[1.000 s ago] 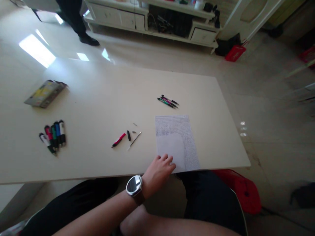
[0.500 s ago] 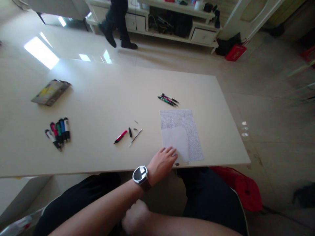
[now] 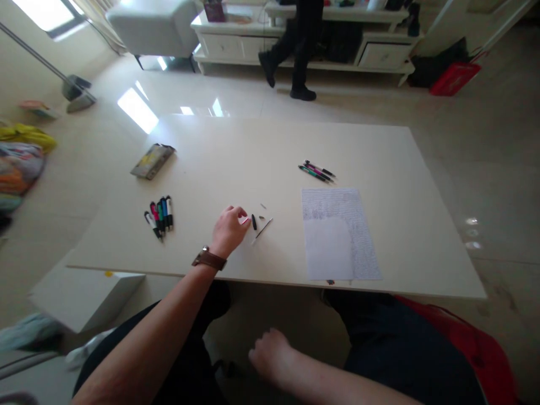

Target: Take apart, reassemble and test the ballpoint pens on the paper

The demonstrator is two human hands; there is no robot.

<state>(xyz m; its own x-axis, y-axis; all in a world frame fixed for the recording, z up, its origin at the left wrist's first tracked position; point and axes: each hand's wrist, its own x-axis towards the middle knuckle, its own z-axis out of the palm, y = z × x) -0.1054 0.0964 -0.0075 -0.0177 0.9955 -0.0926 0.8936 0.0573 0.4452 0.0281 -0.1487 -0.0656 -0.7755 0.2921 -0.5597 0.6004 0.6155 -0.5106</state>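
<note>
Pink pen (image 3: 245,220): on table (image 3: 236,157), partly under left hand (image 3: 228,232), beside black grip (image 3: 253,222). Left hand: curled narrow; whether gripping, cannot tell. Right hand (image 3: 272,357): loosely curled, contents hidden. Handling: light pinch advisable, clear of refill (image 3: 264,229).

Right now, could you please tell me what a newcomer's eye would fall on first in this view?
Probably the left hand, over a mostly hidden pink pen on the near half of the table, with small loose pen parts just to its right. Next might come the densely marked sheet farther right, at the table's near edge, then a person's dark-clad legs beyond the far edge.
</note>
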